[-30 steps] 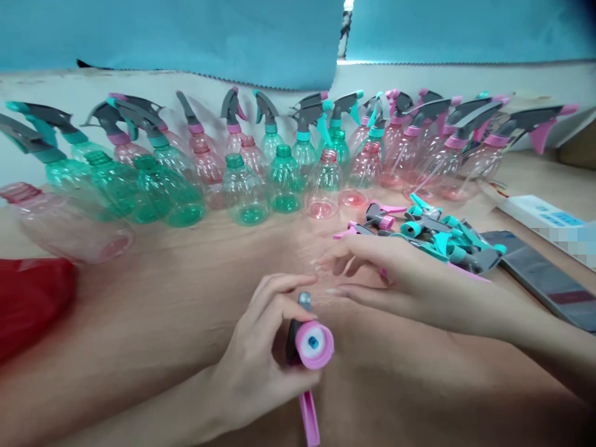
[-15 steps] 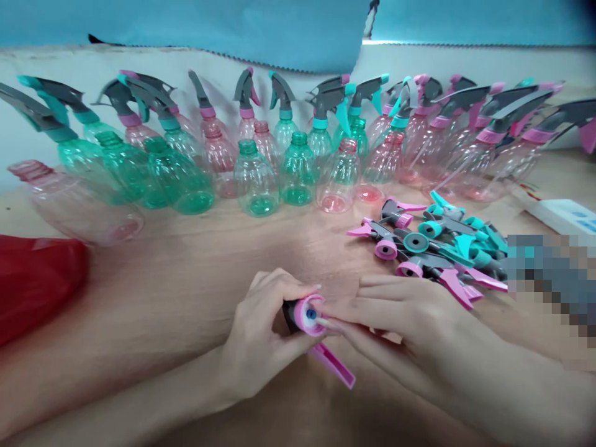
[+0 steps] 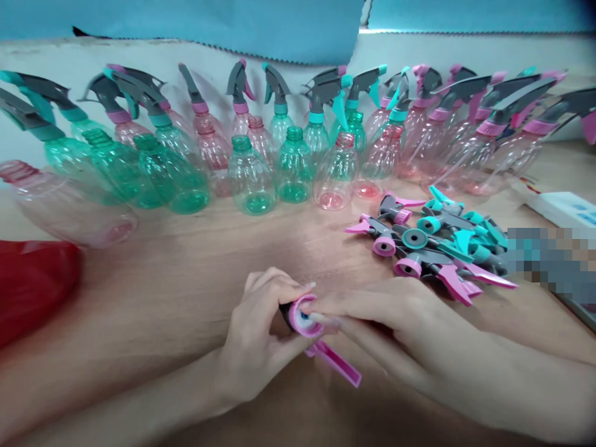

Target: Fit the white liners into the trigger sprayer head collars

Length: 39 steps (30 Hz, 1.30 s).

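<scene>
My left hand (image 3: 258, 329) is closed around a grey and pink trigger spray head (image 3: 294, 320). Its pink collar faces me, showing a white inside and a small dark blue centre. The pink trigger lever points down to the right. With thumb and finger pressed together, my right hand (image 3: 395, 332) reaches into the collar's mouth; whatever sits between those fingertips is too small to make out. Right of the hands lies a pile of loose spray heads (image 3: 414, 239), pink and turquoise with grey bodies.
Behind stand open-necked bottles, such as a green bottle (image 3: 294, 164) and a pink bottle (image 3: 336, 174). Rows of bottles with spray heads fitted (image 3: 239, 105) line the wall. A red bag-like thing (image 3: 37, 285) lies at left, a white box (image 3: 563, 211) at right.
The view has shifted slightly. My right fingertips sit a little deeper over the blue centre of the collar, and the spray head has turned slightly in my left hand.
</scene>
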Motion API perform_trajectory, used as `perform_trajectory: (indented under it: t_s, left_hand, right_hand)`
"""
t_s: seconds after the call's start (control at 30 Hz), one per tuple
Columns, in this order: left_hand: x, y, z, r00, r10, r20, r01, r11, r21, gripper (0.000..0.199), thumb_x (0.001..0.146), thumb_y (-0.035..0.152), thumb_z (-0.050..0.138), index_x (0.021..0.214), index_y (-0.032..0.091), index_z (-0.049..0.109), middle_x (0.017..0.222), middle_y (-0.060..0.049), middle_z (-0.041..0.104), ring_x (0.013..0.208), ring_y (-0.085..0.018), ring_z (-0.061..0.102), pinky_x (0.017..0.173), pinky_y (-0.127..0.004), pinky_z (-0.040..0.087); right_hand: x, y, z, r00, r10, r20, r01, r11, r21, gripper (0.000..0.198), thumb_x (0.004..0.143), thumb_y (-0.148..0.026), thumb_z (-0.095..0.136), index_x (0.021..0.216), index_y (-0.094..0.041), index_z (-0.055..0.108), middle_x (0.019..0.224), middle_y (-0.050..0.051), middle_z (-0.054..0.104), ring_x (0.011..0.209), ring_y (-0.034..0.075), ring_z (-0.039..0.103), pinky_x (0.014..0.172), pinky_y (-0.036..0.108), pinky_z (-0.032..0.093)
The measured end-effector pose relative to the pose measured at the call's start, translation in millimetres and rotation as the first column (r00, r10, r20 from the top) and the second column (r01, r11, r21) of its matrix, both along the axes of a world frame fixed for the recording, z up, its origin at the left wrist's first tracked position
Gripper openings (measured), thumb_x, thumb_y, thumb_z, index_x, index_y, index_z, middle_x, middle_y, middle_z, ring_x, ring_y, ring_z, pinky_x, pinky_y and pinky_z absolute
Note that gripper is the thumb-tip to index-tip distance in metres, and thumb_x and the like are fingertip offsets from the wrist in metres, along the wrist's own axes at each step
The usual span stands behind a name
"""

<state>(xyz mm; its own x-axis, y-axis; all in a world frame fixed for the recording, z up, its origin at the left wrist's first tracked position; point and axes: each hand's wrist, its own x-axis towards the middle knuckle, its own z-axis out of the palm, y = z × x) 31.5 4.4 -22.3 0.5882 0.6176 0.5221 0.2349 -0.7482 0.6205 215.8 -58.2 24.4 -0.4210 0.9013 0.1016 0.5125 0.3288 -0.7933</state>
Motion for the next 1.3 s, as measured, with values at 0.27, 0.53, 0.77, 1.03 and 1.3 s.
perform_trajectory:
  t_s: [0.27, 0.53, 0.77, 1.03, 1.3]
  left_hand:
    - [1, 1, 1.8, 0.999, 0.003, -0.041, 0.000, 0.997, 0.071, 0.019, 0.084, 0.030, 0.065, 0.098, 0.025, 0.053, 0.075, 0.002, 0.063, 0.071, -0.018, 0.057, 0.068, -0.035, 0.037]
    - [2, 3, 0.1, 0.997, -0.031, 0.076, 0.019, 0.988, 0.150, 0.024, 0.084, 0.039, 0.066, 0.093, 0.019, 0.056, 0.069, 0.001, 0.060, 0.064, -0.015, 0.054, 0.062, -0.032, 0.036]
    - [3, 2, -3.1, 0.994, -0.041, 0.101, 0.037, 0.998, 0.041, 0.024, 0.083, 0.041, 0.067, 0.091, 0.021, 0.056, 0.071, 0.001, 0.058, 0.066, -0.016, 0.053, 0.064, -0.034, 0.038]
    - [5, 3, -3.2, 0.992, -0.056, 0.110, 0.052, 0.998, 0.042, 0.024, 0.079, 0.035, 0.072, 0.088, 0.021, 0.054, 0.070, 0.003, 0.058, 0.065, -0.015, 0.053, 0.062, -0.032, 0.037]
    - [4, 3, -1.9, 0.992, -0.081, 0.094, 0.076, 0.995, 0.060, 0.023, 0.086, 0.040, 0.062, 0.087, 0.020, 0.052, 0.070, 0.001, 0.056, 0.066, -0.015, 0.053, 0.063, -0.034, 0.038]
  right_hand:
    - [-4, -13, 2, 0.966, -0.103, 0.237, 0.087, 0.993, 0.075, 0.029, 0.090, -0.015, 0.040, 0.100, -0.019, 0.066, 0.069, 0.005, 0.069, 0.056, 0.017, 0.061, 0.051, 0.026, 0.043]
    - [1, 3, 11, 0.997, -0.028, -0.078, 0.012, 0.981, -0.195, 0.029, 0.097, -0.023, 0.039, 0.088, -0.018, 0.067, 0.078, 0.000, 0.069, 0.067, 0.011, 0.059, 0.058, 0.021, 0.044]
    - [0, 5, 5, 0.987, -0.079, -0.141, 0.051, 0.980, -0.191, 0.027, 0.097, -0.025, 0.040, 0.082, -0.018, 0.061, 0.074, -0.002, 0.063, 0.066, 0.009, 0.054, 0.059, 0.020, 0.042]
    - [-1, 3, 7, 0.966, -0.185, -0.183, 0.135, 0.957, -0.257, 0.024, 0.095, -0.025, 0.044, 0.078, -0.020, 0.059, 0.064, -0.006, 0.057, 0.061, 0.006, 0.053, 0.056, 0.016, 0.041]
    - [-3, 3, 3, 0.955, -0.220, -0.201, 0.130, 0.914, -0.384, 0.007, 0.085, -0.028, 0.061, 0.091, -0.024, 0.063, 0.057, -0.008, 0.057, 0.049, 0.007, 0.049, 0.043, 0.018, 0.034]
